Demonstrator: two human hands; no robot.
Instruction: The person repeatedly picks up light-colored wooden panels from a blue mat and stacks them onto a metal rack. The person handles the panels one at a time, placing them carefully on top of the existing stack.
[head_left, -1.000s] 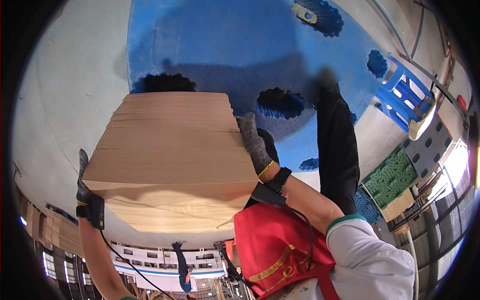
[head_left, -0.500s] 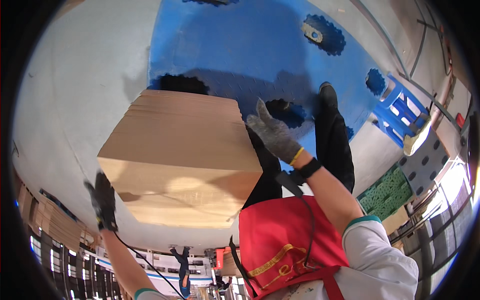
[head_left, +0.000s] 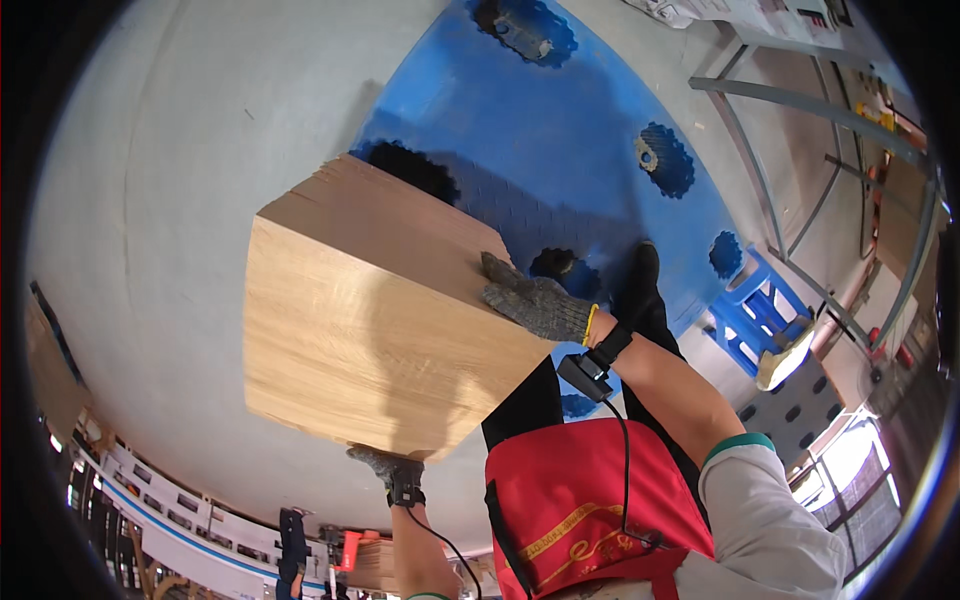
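Observation:
A tall stack of thin boards (head_left: 370, 340) with a pale wood-grain top stands before me, its brown layered edges facing the blue plastic pallet. My right hand (head_left: 540, 305), in a grey knit glove with a yellow cuff, lies with extended fingers against the stack's right edge. My left hand (head_left: 388, 470), in a dark grey glove, is at the stack's lower edge in the picture. Its fingers are stretched out along that edge, some partly hidden by the boards. Each wrist wears a black strapped device with a cable.
The blue pallet (head_left: 540, 130) with dark scalloped holes lies beyond and to the right. A blue plastic stool (head_left: 755, 310) and a grey metal frame (head_left: 760, 170) are at the right. A person (head_left: 292, 550) stands by a long white machine (head_left: 190, 535) in the background.
The stack appears turned in view. My left hand has come from beside its left corner to its lower edge. My right hand, raised beside the stack before, now rests against its right edge.

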